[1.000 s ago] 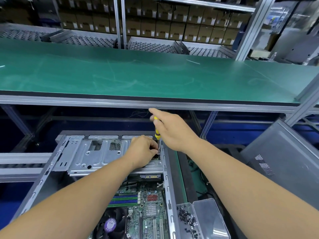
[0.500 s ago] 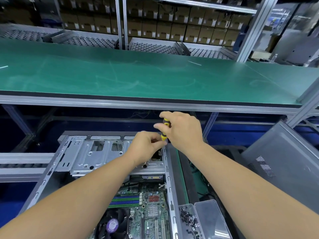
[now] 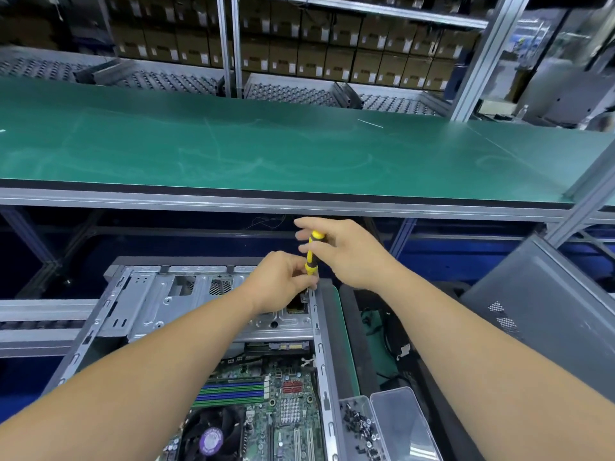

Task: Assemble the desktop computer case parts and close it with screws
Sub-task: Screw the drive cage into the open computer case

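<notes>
Screwdriver, yellow-black handle, upright at open case corner.

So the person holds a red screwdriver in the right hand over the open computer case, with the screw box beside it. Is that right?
Not quite. The screwdriver is yellow and black, not red, as the head view shows. The right hand does hold it over the open computer case, with the screw box beside it.

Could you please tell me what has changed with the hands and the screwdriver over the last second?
The right hand has shifted its grip on the yellow screwdriver, its fingers now blurred, more of the handle showing. The left hand stays at the tool's lower end by the case edge. The screw box is unmoved.
</notes>
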